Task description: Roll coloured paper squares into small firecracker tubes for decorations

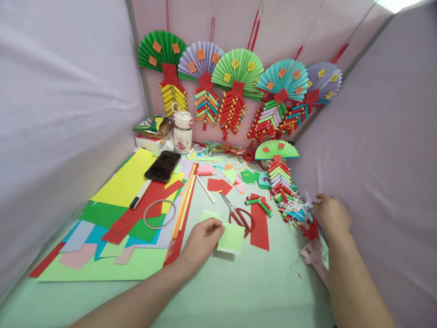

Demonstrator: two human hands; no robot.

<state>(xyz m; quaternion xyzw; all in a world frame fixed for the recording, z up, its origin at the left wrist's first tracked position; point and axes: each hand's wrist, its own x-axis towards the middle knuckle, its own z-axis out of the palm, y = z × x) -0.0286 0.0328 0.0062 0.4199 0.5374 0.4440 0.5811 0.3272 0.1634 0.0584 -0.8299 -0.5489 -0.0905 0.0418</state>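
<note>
My left hand [205, 234] pinches a light green paper square [231, 238] by its left edge, just above the table. A second pale green piece [209, 215] lies behind my fingers. Red-handled scissors [241, 218] rest partly behind the held square, blades pointing away. My right hand [332, 214] is at the far right, fingers apart and partly bent, beside a heap of shredded paper strips [296, 210]. I see nothing in it. Below it lies a pink glue gun [314, 257], partly covered by my right forearm.
Stacked coloured paper [102, 269] covers the left side, with a phone [163, 166], a cutter knife [140, 193] and a metal ring [146, 216] on it. A white bottle [182, 134] stands behind. Rolled paper tubes [262, 207] lie beside a red strip [258, 228]. Paper fans [238, 68] hang at the back.
</note>
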